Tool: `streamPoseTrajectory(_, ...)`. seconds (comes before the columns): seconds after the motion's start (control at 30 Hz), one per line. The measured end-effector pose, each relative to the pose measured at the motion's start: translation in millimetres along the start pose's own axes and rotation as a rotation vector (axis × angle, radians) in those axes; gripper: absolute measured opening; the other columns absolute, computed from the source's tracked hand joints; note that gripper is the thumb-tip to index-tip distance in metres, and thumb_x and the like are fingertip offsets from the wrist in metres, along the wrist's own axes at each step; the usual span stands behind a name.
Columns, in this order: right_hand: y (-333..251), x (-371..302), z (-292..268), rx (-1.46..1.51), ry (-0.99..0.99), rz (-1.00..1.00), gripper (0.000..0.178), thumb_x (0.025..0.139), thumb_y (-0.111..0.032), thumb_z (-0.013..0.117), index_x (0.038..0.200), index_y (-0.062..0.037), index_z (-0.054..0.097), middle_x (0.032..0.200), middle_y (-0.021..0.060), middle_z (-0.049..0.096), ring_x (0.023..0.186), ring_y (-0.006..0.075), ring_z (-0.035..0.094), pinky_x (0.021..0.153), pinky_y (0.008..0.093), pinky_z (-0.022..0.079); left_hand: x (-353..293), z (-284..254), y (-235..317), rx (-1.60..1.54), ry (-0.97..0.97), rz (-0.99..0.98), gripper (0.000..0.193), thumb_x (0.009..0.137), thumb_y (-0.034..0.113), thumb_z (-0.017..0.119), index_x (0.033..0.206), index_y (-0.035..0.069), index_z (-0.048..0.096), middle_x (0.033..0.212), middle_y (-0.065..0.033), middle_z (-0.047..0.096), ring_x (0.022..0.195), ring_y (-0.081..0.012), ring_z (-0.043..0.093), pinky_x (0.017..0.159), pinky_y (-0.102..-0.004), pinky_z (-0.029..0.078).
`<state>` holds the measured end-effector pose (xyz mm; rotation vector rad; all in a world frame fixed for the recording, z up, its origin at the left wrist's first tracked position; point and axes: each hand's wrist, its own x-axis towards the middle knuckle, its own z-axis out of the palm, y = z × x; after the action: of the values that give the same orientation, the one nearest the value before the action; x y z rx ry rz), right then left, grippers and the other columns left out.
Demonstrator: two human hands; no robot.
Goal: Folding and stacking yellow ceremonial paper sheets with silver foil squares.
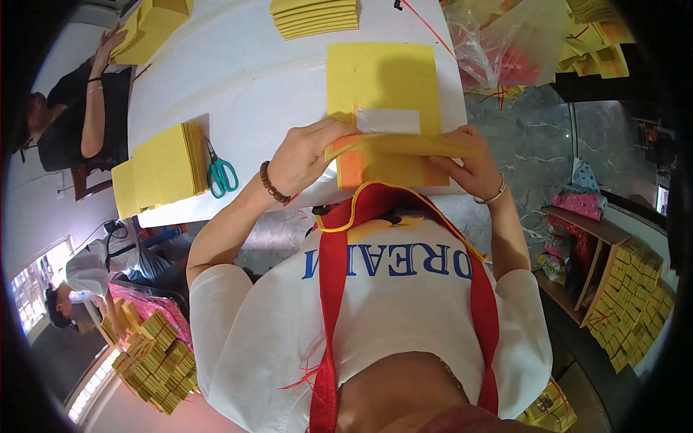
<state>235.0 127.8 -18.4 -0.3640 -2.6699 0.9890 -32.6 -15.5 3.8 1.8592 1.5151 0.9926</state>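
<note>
Yellow paper (pixel 411 146) is raised across the gap between the two hands, bowed in the middle, its ends within the fingers; single sheet or thin stack, cannot tell. Left hand (pixel 307 155): fingers curled together, pinching the paper's left end; brown beaded bracelet (pixel 268 183) on the wrist behind them. Right hand (pixel 473 167): thumb on the near side, other fingers behind, pinching the right end; pale bangle (pixel 498 192) at that wrist. Flat yellow sheets (pixel 382 72) lie on the white counter (pixel 238 86) just beyond the fingers, with more yellow showing on the near side of the held piece; the join is hidden. Pale rectangular strip (pixel 393 120) on the flat sheets, between the two sets of fingers and slightly past them. Out to the left of the left fingers, teal-handled scissors (pixel 231 173) lie just beside a yellow stack (pixel 162 162). Well beyond the left fingers, another yellow pile (pixel 315 20). Beyond the right fingers and farther right, a clear plastic bag (pixel 520 43). Far left, well apart from both sets of fingers, a co-worker's hand (pixel 108 45) at folded yellow paper (pixel 159 29).
</note>
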Motion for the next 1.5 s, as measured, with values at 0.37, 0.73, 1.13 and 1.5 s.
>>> streamPoseTrajectory(0.37, -6, 26, 21, 0.587, 0.357, 0.563, 0.045, 0.080, -0.014, 0.064, 0.122, -0.0041, 0.051, 0.069, 0.0008, 0.054, 0.056, 0.0039, 0.045, 0.053, 0.0196, 0.039, 23, 11, -35, -0.007, 0.007, -0.527, 0.033, 0.087, 0.030, 0.056, 0.089, -0.002, 0.060, 0.057, -0.0157, 0.054, 0.051, -0.0278, 0.052, 0.051, -0.0357, 0.041)
streamPoseTrajectory(0.73, 5, 30, 29, 0.460, 0.336, 0.637, 0.046, 0.076, -0.014, 0.066, 0.119, -0.0053, 0.056, 0.063, -0.0016, 0.048, 0.052, 0.0041, 0.039, 0.048, 0.0213, 0.034, 29, 15, -55, -0.411, 0.075, -0.674, 0.040, 0.083, 0.024, 0.063, 0.109, -0.003, 0.048, 0.089, -0.0122, 0.065, 0.077, -0.0157, 0.062, 0.067, -0.0292, 0.049)
streamPoseTrajectory(1.13, 0, 31, 29, 0.446, 0.360, 0.654, 0.046, 0.074, -0.014, 0.067, 0.118, -0.0057, 0.057, 0.061, -0.0011, 0.046, 0.053, 0.0051, 0.040, 0.048, 0.0223, 0.035, 52, 32, 20, 0.442, 0.016, 0.196, 0.048, 0.075, 0.029, 0.066, 0.115, 0.008, 0.052, 0.122, -0.0092, 0.048, 0.118, -0.0298, 0.039, 0.097, -0.0443, 0.029)
streamPoseTrajectory(1.5, 4, 28, 29, 0.498, 0.298, 0.706, 0.045, 0.075, -0.011, 0.066, 0.118, -0.0057, 0.057, 0.070, 0.0030, 0.052, 0.057, 0.0089, 0.045, 0.051, 0.0235, 0.038, 45, 69, -10, 0.608, -0.095, 0.139, 0.064, 0.081, 0.053, 0.051, 0.126, 0.008, 0.047, 0.133, -0.0144, 0.041, 0.127, -0.0323, 0.030, 0.103, -0.0474, 0.021)
